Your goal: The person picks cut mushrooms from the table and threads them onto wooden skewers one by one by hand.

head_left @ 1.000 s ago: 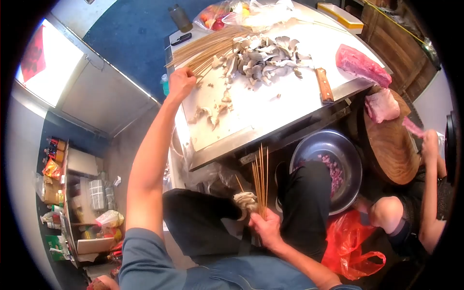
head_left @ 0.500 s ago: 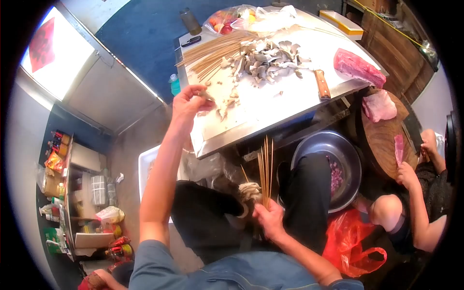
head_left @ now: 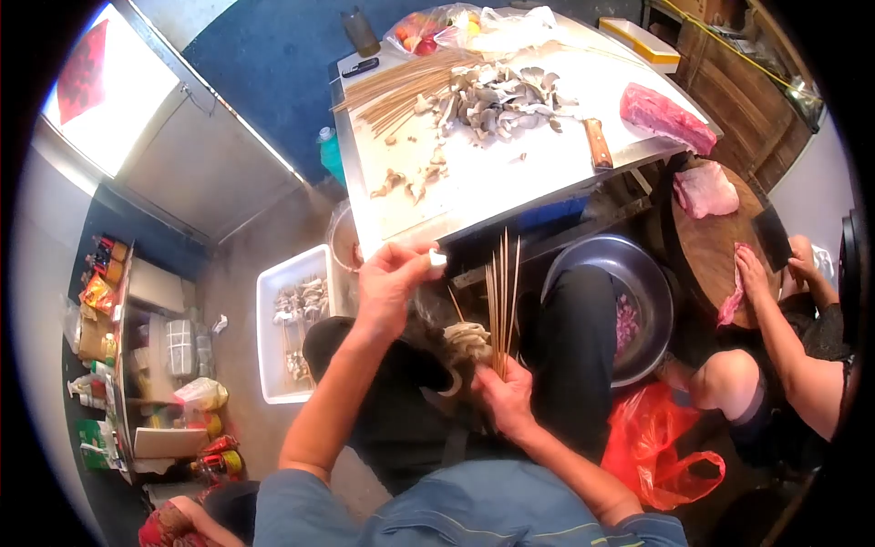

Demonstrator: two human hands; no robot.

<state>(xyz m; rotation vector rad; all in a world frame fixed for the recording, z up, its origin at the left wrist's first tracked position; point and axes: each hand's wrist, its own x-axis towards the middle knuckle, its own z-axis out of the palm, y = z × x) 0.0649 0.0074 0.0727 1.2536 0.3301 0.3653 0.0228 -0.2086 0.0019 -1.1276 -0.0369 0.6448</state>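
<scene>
My left hand (head_left: 392, 287) pinches a small whitish mushroom piece (head_left: 437, 262) between thumb and fingertips, above my lap. My right hand (head_left: 507, 392) is closed round a bundle of bamboo skewers (head_left: 500, 305), which point upward between my knees. Beside that bundle, mushroom pieces (head_left: 467, 341) are threaded on one skewer whose tip sticks out above them. A heap of grey oyster mushrooms (head_left: 506, 105) lies on the white table (head_left: 519, 191), with loose skewers (head_left: 401, 84) next to it and a few scraps nearer me.
A wooden-handled knife (head_left: 597, 144) and raw meat (head_left: 665, 117) are on the table. Left of my legs, a white tub (head_left: 273, 383) contains skewered mushrooms. On my right stand a metal basin (head_left: 658, 283) and a round chopping block (head_left: 702, 273), where another person's hand (head_left: 752, 273) touches meat.
My left hand has come from the table's edge down toward my lap with a mushroom piece. My right hand stays round the skewers. The other person's hand has moved over the meat strip.
</scene>
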